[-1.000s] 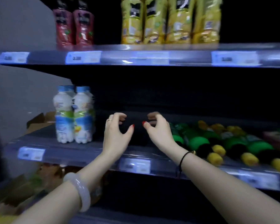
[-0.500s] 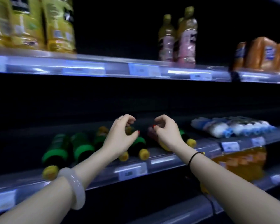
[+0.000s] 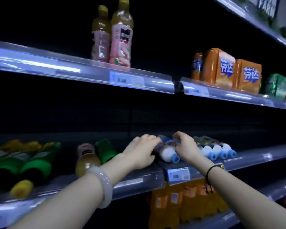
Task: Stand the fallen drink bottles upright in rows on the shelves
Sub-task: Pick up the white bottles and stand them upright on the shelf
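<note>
Both my hands are on one fallen bottle (image 3: pixel 168 152) on the middle shelf (image 3: pixel 139 180). It lies on its side with its blue cap (image 3: pixel 175 158) pointing out toward me, near the front lip. The body is milky white below the neck, with a label further back that I cannot read; the far end is hidden behind my fingers. My left hand (image 3: pixel 141 153) is laid flat against its left flank, fingers reaching along it, palm down on the shelf edge. My right hand (image 3: pixel 185 148) curls over the top from the right, fingers bent around the body. Together they grasp this bottle, though how tightly I cannot tell.

Just right of it lie more white bottles (image 3: pixel 216 150) of the same kind, side by side, blue caps outward, touching one another in a loose row. To my left on the same shelf lie a pink-labelled bottle (image 3: pixel 87 157) of yellow juice, and green bottles (image 3: pixel 28 164) with yellow caps, all down on their sides, caps toward me.

On the upper shelf (image 3: pixel 82 70) two pink juice bottles (image 3: pixel 113 35) stand upright, touching. Further right stand orange packs (image 3: pixel 226 70) and a green pack (image 3: pixel 276 85). Below my wrists, orange bottles (image 3: pixel 185 202) stand upright in a row on the lower shelf.

A pale bangle (image 3: pixel 102 185) sits on my left wrist, a black cord (image 3: pixel 210 172) on my right.
</note>
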### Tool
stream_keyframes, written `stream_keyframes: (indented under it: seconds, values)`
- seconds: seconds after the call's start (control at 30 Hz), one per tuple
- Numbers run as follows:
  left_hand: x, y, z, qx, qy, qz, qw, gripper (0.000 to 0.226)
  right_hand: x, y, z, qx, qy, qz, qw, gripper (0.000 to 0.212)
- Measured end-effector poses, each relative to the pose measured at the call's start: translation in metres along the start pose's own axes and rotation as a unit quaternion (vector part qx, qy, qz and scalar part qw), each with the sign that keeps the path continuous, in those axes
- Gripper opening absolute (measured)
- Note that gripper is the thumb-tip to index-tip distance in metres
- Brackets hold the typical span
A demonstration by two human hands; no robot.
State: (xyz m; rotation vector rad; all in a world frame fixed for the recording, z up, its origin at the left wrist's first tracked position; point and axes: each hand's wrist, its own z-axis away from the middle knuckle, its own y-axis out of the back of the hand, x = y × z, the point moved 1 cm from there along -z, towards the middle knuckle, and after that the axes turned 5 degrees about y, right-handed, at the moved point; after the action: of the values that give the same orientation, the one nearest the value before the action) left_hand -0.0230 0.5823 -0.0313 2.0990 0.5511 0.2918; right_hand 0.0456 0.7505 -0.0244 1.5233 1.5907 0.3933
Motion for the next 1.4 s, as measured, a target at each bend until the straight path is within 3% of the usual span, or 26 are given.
stream_keyframes:
  seconds: [0.23,0.4,0.57,0.7,0.8,0.87,1.0,1.13,1.27,1.4]
  values:
    - [0.021,-0.055,-0.055,-0.130,0.042,-0.037,0.990,0.063,0.063,-0.020,-0.028,-0.139,-0.002,0.177,0.974,0.053]
    - [0.023,-0.071,-0.063,-0.150,0.051,-0.038,0.987,0.066,0.061,-0.037,-0.031,-0.108,0.064,0.307,0.943,0.056]
    - [0.025,-0.071,-0.067,-0.137,0.043,-0.054,0.988,0.054,0.057,-0.040,-0.029,-0.102,0.118,0.332,0.930,0.048]
    - [0.025,-0.063,-0.066,-0.140,0.033,0.015,0.989,0.051,0.056,-0.025,-0.026,-0.125,0.102,0.216,0.963,0.018]
    - [0.023,-0.053,-0.060,-0.110,0.062,0.132,0.983,0.052,0.063,-0.002,-0.033,-0.107,0.039,0.042,0.993,0.031]
    - [0.024,-0.044,-0.060,-0.037,0.097,0.233,0.967,0.053,0.064,0.017,-0.042,-0.038,0.013,-0.070,0.997,0.033]
    - [0.022,-0.017,-0.072,0.115,0.198,0.364,0.903,0.054,0.046,0.045,-0.059,0.075,0.038,-0.183,0.979,0.020]
    - [0.009,-0.013,-0.071,0.140,0.235,0.433,0.859,0.032,0.032,0.045,-0.068,0.102,0.062,-0.230,0.966,0.022]
    - [-0.002,-0.018,-0.061,0.137,0.245,0.484,0.829,0.029,0.023,0.018,-0.065,0.015,0.020,-0.371,0.928,0.044]
    - [-0.009,-0.027,-0.052,0.062,0.270,0.502,0.819,0.055,0.025,-0.004,-0.056,-0.058,-0.019,-0.447,0.892,0.063]
